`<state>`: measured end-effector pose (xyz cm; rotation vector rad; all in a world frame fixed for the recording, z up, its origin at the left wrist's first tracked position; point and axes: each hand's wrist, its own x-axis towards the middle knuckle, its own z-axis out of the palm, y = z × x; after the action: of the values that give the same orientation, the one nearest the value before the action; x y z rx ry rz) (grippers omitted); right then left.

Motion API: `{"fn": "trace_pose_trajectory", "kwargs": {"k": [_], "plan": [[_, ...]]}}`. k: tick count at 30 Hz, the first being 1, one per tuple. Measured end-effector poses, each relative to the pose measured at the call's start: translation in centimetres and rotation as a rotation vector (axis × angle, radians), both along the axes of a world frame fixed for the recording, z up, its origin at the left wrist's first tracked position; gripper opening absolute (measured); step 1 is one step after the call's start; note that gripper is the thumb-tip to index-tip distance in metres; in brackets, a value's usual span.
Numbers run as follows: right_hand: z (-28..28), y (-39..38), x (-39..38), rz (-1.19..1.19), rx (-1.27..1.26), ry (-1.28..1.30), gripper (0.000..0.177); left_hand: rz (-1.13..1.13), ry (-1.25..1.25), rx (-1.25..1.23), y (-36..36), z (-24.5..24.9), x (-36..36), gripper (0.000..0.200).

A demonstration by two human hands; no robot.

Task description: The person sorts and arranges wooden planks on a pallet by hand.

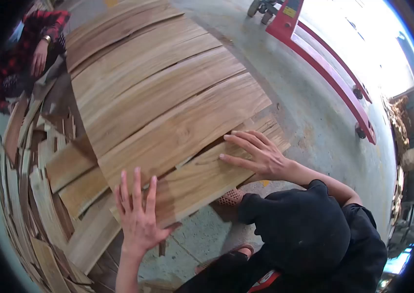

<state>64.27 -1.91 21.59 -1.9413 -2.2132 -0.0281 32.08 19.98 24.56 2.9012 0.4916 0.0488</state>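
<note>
My left hand (140, 219) is held at the left end of the nearest board (199, 178), palm down with its fingers spread. I cannot tell whether it touches the wood. On the right part of the same board, my right hand (260, 156) lies with fingers apart, its fingertips near a dark gap. Its thumb is partly hidden by the board's near edge. Beyond that gap, several wide light-brown boards (182, 122) lie side by side as a panel, with narrow uneven gaps between them.
Loose planks and strips (43, 195) are heaped at the left. A person in a red checked shirt (9, 63) is at the upper left. Red pallet-jack forks (324, 73) stand at the upper right. A black cap (299, 219) and dark clothing fill the lower right.
</note>
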Motion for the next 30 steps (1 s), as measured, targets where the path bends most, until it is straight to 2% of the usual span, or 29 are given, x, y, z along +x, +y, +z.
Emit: {"fn": "trace_pose_trajectory", "kwargs": {"k": [3,8,11,12,14,17,18,19,21,24,27,30], "plan": [[-0.2,-1.0,0.6,-0.049,0.000,0.085,0.102,0.021,-0.014,-0.060,0.4,-0.3,-0.4,0.132],[-0.5,-0.8,1.8,-0.078,-0.007,0.016,0.094,0.013,0.074,-0.080,1.3,0.7,-0.6,0.133],[-0.7,-0.7,2.2,-0.063,-0.032,0.018,0.093,0.045,-0.071,-0.096,1.6,0.0,-1.5,0.135],[-0.4,-0.5,2.2,-0.068,-0.034,0.026,0.091,0.077,-0.158,-0.103,1.6,-0.2,-1.9,0.127],[0.2,-0.6,2.4,-0.079,-0.050,0.050,0.086,0.264,-0.419,-0.316,1.5,-2.7,-2.7,0.120],[-2.1,-3.8,3.6,-0.223,0.151,0.022,0.076,0.419,-0.682,-0.686,0.0,-5.8,-3.1,0.111],[-2.5,-4.6,3.5,-0.344,0.303,0.062,0.069,0.446,-0.754,-0.814,-0.6,-6.2,-2.9,0.109],[-3.0,-5.3,3.6,-0.465,0.456,0.106,0.062,0.430,-0.782,-0.838,-0.8,-6.3,-2.9,0.109],[-5.7,-6.5,4.8,-0.867,0.649,0.226,0.054,0.382,-0.839,-0.880,-0.5,-6.2,-2.5,0.109],[-6.3,-6.5,9.2,-0.777,0.743,1.426,0.049,0.353,-0.779,-0.843,-0.3,-6.0,-2.4,0.107],[-5.3,-5.5,11.3,-0.790,0.403,1.233,0.050,0.324,-0.742,-0.797,-0.2,-6.1,-2.4,0.108],[-5.8,-4.6,11.0,-0.756,0.433,1.277,0.047,0.328,-0.756,-0.766,-0.3,-6.7,-2.4,0.108]]}}
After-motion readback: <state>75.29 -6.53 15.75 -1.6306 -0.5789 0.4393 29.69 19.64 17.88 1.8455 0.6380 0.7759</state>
